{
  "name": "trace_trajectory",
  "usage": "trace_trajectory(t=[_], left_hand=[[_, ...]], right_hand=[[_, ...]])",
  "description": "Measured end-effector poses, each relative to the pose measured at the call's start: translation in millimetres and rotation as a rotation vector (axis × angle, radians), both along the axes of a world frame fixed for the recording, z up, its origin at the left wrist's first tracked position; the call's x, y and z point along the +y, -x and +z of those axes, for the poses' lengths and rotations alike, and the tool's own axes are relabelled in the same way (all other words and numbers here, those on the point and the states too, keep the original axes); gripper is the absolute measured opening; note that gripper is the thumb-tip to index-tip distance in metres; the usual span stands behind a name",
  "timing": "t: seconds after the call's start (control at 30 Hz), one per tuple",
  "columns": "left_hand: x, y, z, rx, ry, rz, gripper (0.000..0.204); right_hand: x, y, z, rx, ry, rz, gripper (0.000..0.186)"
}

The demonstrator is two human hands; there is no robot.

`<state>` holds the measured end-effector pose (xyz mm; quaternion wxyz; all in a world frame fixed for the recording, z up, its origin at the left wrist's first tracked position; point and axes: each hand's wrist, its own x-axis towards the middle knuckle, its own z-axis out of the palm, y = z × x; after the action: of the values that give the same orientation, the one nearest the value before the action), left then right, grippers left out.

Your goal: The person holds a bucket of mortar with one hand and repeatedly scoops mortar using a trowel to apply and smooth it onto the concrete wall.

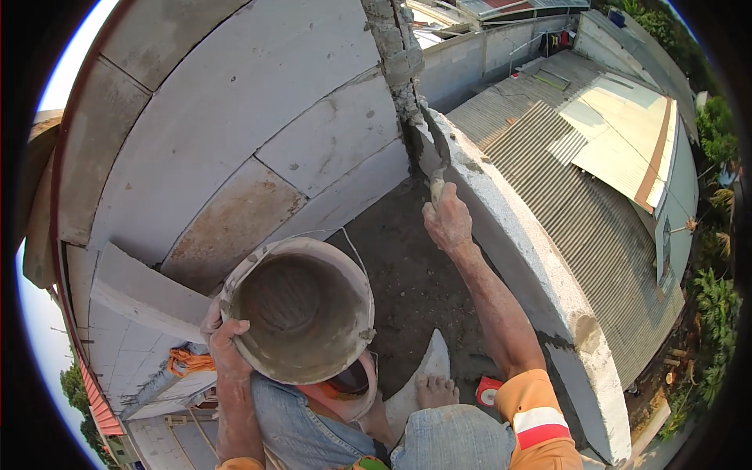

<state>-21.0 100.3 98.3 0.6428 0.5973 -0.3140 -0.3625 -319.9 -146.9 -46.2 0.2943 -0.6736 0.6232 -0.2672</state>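
My left hand (225, 338) is closed on the rim of a mortar-smeared bucket (352, 278), tilted so that its mouth faces me. Wet grey mortar (286, 301) lies inside it. My right hand (449, 219) is wrapped round the handle of a trowel (440, 145). The trowel's blade is at the corner where a low white block wall (540, 258) meets the tall block wall (313, 141), close to the rough mortared column (395, 55). Whether the blade touches the wall I cannot tell.
A second bucket (366, 403) with dark contents stands below the first. Near my bare foot are a pale block piece (431, 356) and a red-and-white object (487, 390). Orange rope (188, 362) lies at left. Beyond the low wall, corrugated roofs (548, 172) sit lower down.
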Motion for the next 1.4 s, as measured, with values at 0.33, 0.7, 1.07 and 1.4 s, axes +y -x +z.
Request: trace_trajectory(t=[0.33,0.7,1.07,1.4], left_hand=[[-1.2,4.5,5.4,0.014,0.002,-0.016,0.061],[-6.0,4.8,-3.4,0.058,0.003,-0.105,0.065],[-20.5,-0.7,-23.2,0.044,-0.052,-0.076,0.063],[-29.9,19.6,0.0,0.097,-0.161,-0.028,0.059]], right_hand=[[-5.4,-39.7,-0.8,0.026,0.097,0.067,0.037],[-25.8,-40.0,11.2,0.045,0.162,0.024,0.035],[98.6,-1.2,-41.9,-0.163,-0.015,0.064,0.033],[210.2,28.2,-13.4,-0.235,-0.212,0.036,0.038]])
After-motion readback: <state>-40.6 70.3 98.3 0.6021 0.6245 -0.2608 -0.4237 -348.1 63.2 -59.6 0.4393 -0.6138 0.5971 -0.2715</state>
